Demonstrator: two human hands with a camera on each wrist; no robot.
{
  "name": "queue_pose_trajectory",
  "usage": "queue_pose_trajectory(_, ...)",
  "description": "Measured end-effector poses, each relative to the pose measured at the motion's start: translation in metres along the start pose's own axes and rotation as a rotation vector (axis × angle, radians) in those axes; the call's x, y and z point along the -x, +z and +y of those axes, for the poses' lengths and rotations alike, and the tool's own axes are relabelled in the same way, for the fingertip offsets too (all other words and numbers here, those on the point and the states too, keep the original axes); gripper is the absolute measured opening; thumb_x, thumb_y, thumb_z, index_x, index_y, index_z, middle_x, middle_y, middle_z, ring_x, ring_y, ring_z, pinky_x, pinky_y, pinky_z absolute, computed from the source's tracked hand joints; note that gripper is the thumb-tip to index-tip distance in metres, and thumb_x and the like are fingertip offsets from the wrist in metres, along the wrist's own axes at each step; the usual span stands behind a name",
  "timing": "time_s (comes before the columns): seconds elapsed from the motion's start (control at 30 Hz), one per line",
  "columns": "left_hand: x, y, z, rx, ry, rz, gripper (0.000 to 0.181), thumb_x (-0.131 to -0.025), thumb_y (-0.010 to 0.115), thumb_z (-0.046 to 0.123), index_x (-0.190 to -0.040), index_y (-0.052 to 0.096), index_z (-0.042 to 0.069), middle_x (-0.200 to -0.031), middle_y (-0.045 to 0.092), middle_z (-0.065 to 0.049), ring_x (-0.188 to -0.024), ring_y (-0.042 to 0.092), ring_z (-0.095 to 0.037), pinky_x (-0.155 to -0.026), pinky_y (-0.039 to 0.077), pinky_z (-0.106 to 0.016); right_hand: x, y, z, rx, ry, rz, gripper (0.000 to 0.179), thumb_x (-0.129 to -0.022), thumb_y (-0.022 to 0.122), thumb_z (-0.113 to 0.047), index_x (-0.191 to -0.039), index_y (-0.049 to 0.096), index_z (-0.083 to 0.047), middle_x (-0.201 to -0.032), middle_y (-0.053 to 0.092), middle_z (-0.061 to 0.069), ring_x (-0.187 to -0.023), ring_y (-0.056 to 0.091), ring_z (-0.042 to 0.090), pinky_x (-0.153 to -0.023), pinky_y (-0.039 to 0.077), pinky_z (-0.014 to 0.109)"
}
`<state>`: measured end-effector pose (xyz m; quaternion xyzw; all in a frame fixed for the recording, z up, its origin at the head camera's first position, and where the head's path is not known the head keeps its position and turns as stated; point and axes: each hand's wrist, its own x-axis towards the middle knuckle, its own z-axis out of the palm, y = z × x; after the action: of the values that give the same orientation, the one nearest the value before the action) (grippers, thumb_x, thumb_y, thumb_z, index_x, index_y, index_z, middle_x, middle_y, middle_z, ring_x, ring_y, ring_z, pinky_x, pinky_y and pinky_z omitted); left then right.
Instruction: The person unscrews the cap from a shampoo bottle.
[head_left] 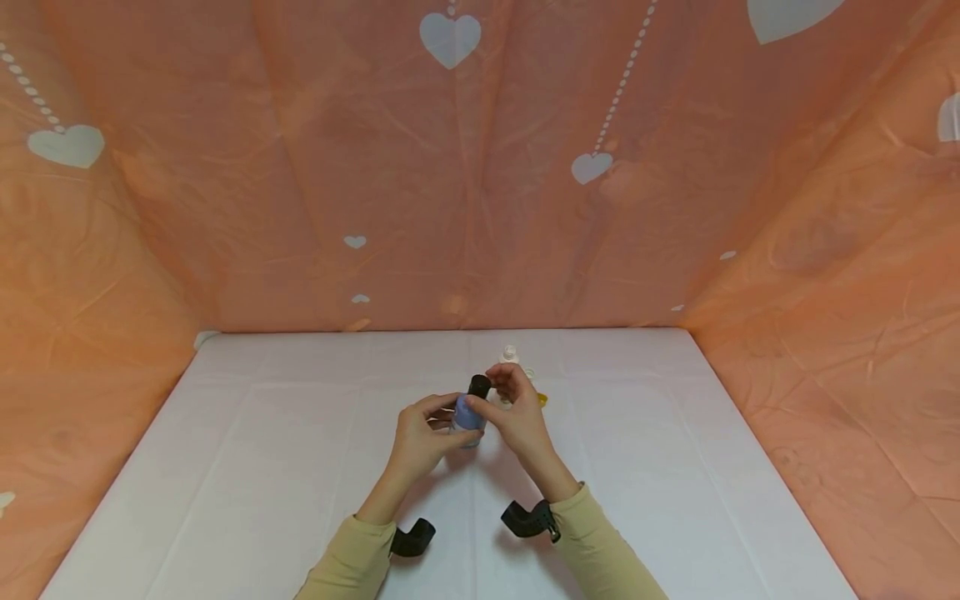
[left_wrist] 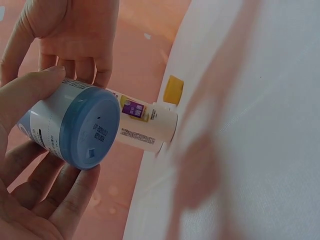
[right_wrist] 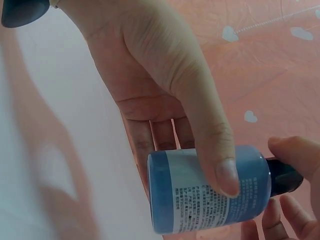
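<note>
A blue bottle (head_left: 467,413) with a pale printed label is held tilted above the white table. My left hand (head_left: 418,435) grips its body, thumb on one side and fingers round the other. The left wrist view shows the bottle's round blue base (left_wrist: 95,131), stamped with small print. At the other end is a black cap (right_wrist: 284,176). My right hand (head_left: 521,415) has its thumb and curled fingers about this cap, close to the bottle's shoulder. Part of the right fingers' contact is hidden behind the cap.
Behind the hands stands a white bottle (left_wrist: 142,127) with a purple and yellow label, another white container (head_left: 509,355) near it. A yellow cap (left_wrist: 173,90) is beside them. An orange curtain with hearts (head_left: 465,208) encloses the white table (head_left: 262,467) at the back and sides.
</note>
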<state>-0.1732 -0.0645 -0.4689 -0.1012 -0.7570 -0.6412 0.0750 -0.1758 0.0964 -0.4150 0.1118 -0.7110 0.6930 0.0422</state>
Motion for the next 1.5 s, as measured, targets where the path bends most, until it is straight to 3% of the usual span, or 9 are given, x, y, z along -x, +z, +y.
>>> queue_pose_trajectory(0.1, 0.002, 0.0, 0.009, -0.009, 0.0, 0.001, 0.052, -0.063, 0.088, 0.0, -0.112, 0.069, 0.001, -0.101, 0.067, -0.01, -0.09, 0.065, -0.026, -0.078, 0.056, -0.037, 0.0, 0.0, 0.0, 0.012, 0.002, 0.002, 0.04, -0.079, 0.075, 0.001, -0.11, 0.05, 0.009, -0.104, 0.056, 0.011, -0.103, 0.051, 0.025, -0.095, 0.036, 0.042)
queue_pose_trajectory(0.3, 0.008, -0.002, 0.037, -0.018, 0.014, -0.007, 0.049, -0.065, 0.086, -0.002, -0.111, 0.068, -0.004, -0.101, 0.067, -0.014, -0.09, 0.064, -0.031, -0.078, 0.056, -0.041, 0.001, -0.002, 0.0, 0.023, 0.011, -0.001, 0.035, -0.08, 0.076, -0.001, -0.104, 0.053, 0.005, -0.1, 0.055, 0.009, -0.104, 0.051, 0.025, -0.1, 0.033, 0.054)
queue_pose_trajectory(0.43, 0.009, -0.002, 0.04, -0.027, 0.014, -0.009, 0.048, -0.066, 0.086, -0.002, -0.11, 0.068, -0.005, -0.1, 0.067, -0.014, -0.09, 0.065, -0.031, -0.078, 0.056, -0.041, 0.002, -0.002, -0.001, 0.016, 0.016, -0.004, 0.034, -0.08, 0.075, 0.0, -0.105, 0.053, 0.007, -0.101, 0.056, 0.011, -0.106, 0.051, 0.027, -0.102, 0.033, 0.054)
queue_pose_trajectory(0.53, 0.008, -0.002, 0.038, -0.025, 0.011, -0.013, 0.048, -0.066, 0.086, -0.001, -0.111, 0.068, -0.004, -0.101, 0.067, -0.014, -0.09, 0.065, -0.031, -0.079, 0.056, -0.04, 0.002, -0.002, -0.001, 0.013, 0.018, -0.004, 0.033, -0.08, 0.075, 0.001, -0.105, 0.054, 0.007, -0.102, 0.057, 0.012, -0.105, 0.051, 0.026, -0.1, 0.035, 0.048)
queue_pose_trajectory(0.77, 0.0, 0.001, 0.003, -0.019, -0.008, -0.001, 0.053, -0.062, 0.089, 0.003, -0.111, 0.07, 0.003, -0.102, 0.068, -0.009, -0.09, 0.065, -0.026, -0.078, 0.056, -0.036, 0.003, -0.003, -0.001, 0.027, 0.008, -0.018, 0.031, -0.082, 0.073, 0.0, -0.107, 0.055, 0.007, -0.105, 0.059, 0.017, -0.105, 0.052, 0.028, -0.097, 0.038, 0.044)
queue_pose_trajectory(0.83, 0.0, 0.001, -0.001, -0.016, -0.009, -0.002, 0.053, -0.062, 0.09, 0.007, -0.111, 0.071, 0.006, -0.101, 0.068, -0.006, -0.089, 0.066, -0.022, -0.077, 0.056, -0.032, 0.003, -0.004, -0.002, 0.034, 0.001, -0.027, 0.031, -0.083, 0.072, 0.0, -0.109, 0.057, 0.007, -0.106, 0.059, 0.019, -0.105, 0.052, 0.031, -0.097, 0.038, 0.044)
queue_pose_trajectory(1.17, -0.001, -0.002, -0.003, -0.021, 0.021, 0.009, 0.052, -0.062, 0.09, 0.008, -0.111, 0.071, 0.007, -0.099, 0.068, -0.003, -0.086, 0.065, -0.018, -0.074, 0.056, -0.027, 0.003, -0.008, -0.004, 0.053, 0.013, -0.067, 0.035, -0.087, 0.066, 0.002, -0.122, 0.061, 0.005, -0.115, 0.063, 0.02, -0.114, 0.049, 0.03, -0.102, 0.032, 0.057)
queue_pose_trajectory(1.5, -0.002, -0.001, -0.001, -0.029, 0.03, 0.007, 0.053, -0.062, 0.091, 0.011, -0.111, 0.071, 0.007, -0.1, 0.068, -0.003, -0.088, 0.066, -0.018, -0.075, 0.056, -0.028, 0.002, -0.007, -0.004, 0.018, -0.002, -0.039, 0.045, -0.085, 0.071, -0.003, -0.127, 0.055, 0.003, -0.118, 0.058, 0.019, -0.111, 0.052, 0.032, -0.096, 0.036, 0.05)
